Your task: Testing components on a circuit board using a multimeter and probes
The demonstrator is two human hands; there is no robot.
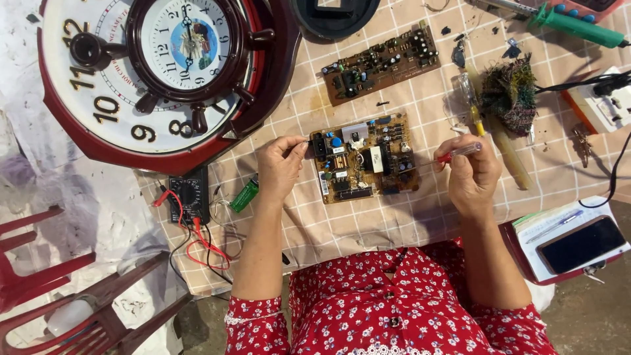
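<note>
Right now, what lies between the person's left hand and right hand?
In the head view, a tan circuit board lies between the left hand and the right hand, which holds a red-handled screwdriver.

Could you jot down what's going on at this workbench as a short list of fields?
Left hand: steadies the left edge of the near circuit board
Right hand: holds a small red-handled screwdriver, tip at the board's right side
Surface: checked tablecloth
Behind the board: second circuit board
Left of the hands: black multimeter with red leads, green lighter, large wall clock
Right: phone on a notebook
</note>
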